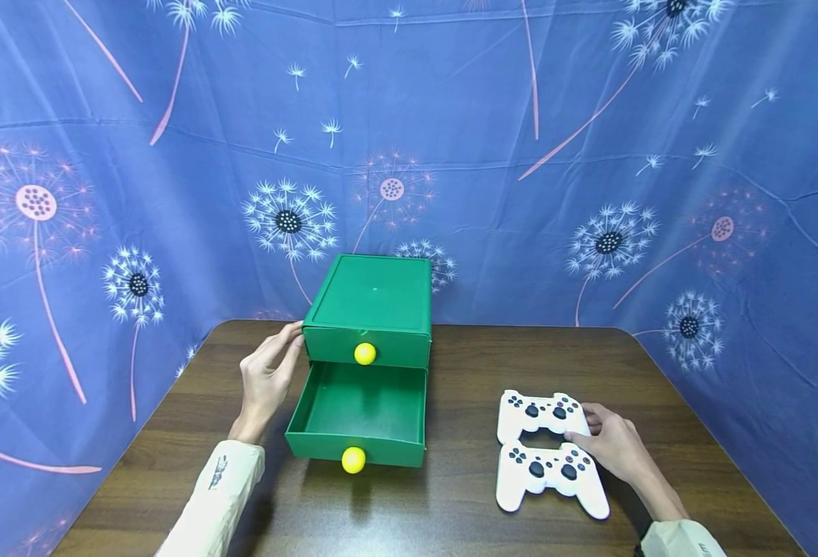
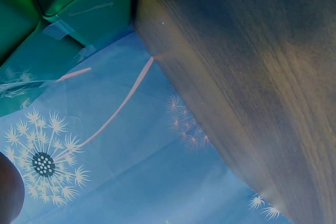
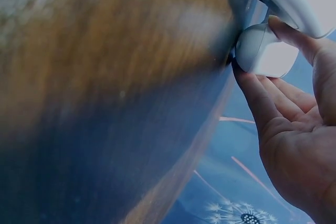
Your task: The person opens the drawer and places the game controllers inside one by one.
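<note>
A green two-drawer box (image 1: 374, 290) stands left of the middle of the table; its upper drawer (image 1: 332, 346) is closed. The lower drawer (image 1: 391, 451) is pulled out, its green floor showing. Fairly straight fingers of my left hand (image 1: 265, 379) touch the box's upper left side near the front corner. Two white game controllers lie on the right, one behind the other. My right hand (image 1: 614, 441) pinches the right handle of the rear controller (image 1: 545, 404) between thumb and fingers, as the right wrist view shows. In front of it lies the second controller (image 1: 551, 469).
Each drawer front carries a round yellow knob, one above (image 1: 364, 353) and one below (image 1: 354, 460). The brown wooden table (image 1: 464, 495) ends at a blue curtain (image 1: 492, 232) with dandelion prints behind and at both sides. Clear tape (image 2: 59, 30) shows on the box's side.
</note>
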The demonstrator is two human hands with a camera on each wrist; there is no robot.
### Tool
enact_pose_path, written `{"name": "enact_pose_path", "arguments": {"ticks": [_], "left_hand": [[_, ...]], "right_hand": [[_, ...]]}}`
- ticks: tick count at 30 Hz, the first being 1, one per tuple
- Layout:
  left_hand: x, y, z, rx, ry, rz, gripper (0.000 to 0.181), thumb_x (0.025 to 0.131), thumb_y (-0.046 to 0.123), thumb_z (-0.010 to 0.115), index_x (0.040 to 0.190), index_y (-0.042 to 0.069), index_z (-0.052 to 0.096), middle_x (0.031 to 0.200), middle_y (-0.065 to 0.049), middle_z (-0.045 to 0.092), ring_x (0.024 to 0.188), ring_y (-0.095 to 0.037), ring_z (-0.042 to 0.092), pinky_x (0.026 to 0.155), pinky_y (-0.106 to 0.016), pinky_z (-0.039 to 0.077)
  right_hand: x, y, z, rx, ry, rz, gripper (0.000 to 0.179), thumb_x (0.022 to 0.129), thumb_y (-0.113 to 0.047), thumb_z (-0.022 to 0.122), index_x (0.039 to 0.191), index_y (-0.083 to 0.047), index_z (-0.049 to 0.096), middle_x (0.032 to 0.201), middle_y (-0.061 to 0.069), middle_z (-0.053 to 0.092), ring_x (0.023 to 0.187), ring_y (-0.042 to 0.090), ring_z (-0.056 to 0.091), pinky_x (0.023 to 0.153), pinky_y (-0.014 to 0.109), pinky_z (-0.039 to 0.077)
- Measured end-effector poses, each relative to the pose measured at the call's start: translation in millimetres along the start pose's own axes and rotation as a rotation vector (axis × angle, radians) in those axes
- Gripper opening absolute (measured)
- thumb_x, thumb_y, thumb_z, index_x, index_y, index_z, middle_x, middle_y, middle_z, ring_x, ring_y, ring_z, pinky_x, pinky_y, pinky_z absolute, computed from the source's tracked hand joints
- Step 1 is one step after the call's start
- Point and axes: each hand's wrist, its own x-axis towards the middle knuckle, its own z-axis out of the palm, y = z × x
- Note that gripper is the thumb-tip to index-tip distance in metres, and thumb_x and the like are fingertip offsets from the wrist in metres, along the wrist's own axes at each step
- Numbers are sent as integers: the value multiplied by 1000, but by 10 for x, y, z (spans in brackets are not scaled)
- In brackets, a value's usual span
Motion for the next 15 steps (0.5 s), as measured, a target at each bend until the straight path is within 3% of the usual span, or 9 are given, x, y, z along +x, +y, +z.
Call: {"name": "enact_pose_path", "arguments": {"ticks": [15], "left_hand": [[0,8,1,5,1,-2,40,85,-20,74,120,-2,75,107,-12,77,98,-15,72,89,-16,53]], "right_hand": [[-20,-26,-7,-25,53,22,66,82,-11,83,130,22,51,109,37,66,97,48,67,79,56,58]]}}
